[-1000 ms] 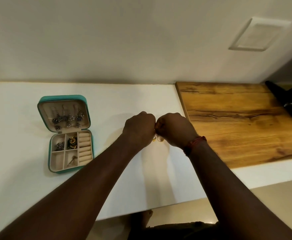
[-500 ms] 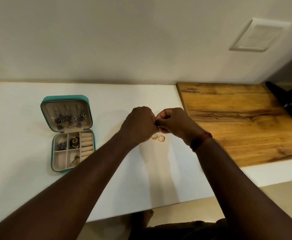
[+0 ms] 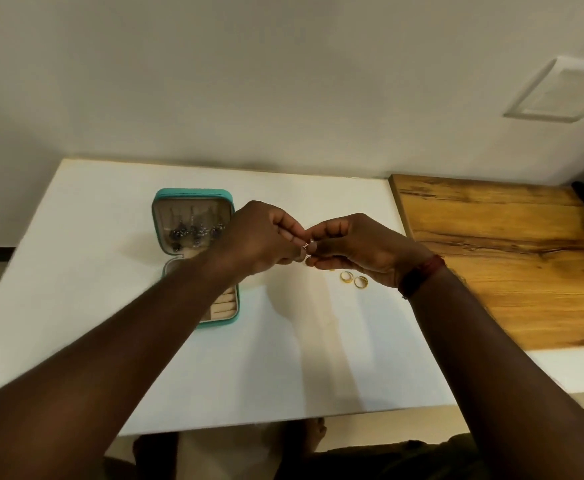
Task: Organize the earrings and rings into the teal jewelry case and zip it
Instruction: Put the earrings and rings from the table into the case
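Fingertips [image 3: 297, 240] of the left hand [image 3: 263, 237] are meeting those of the right hand [image 3: 356, 247] in midair, and both are pinching one tiny glinting metal piece [image 3: 306, 248], too small to name for certain but probably an earring being fitted together. A red thread bracelet [image 3: 424, 271] is circling the right wrist. A second ago the two fists were hunched low over the white tabletop [image 3: 283, 358]; now they are riding higher and sitting closer to the case, with the left hand overlapping its lid from where I am standing. That lift is leaving one gold band ring [image 3: 346, 276] and a second gold band ring [image 3: 360, 282] lying side by side in plain sight just below the right palm, so the rings are waiting their turn. Beyond the left forearm the teal zip-round jewelry case with beige lining [image 3: 193, 192] is lying open and unzipped, dark beaded drop earrings [image 3: 193, 233] hanging in its lid and beige ring rolls [image 3: 223, 308] peeking out of the tray. To my eye the pinched piece is heading there next, with rings and zip to follow. Farther right a brown plank wooden board [image 3: 508, 271] is butting against the pale wall.
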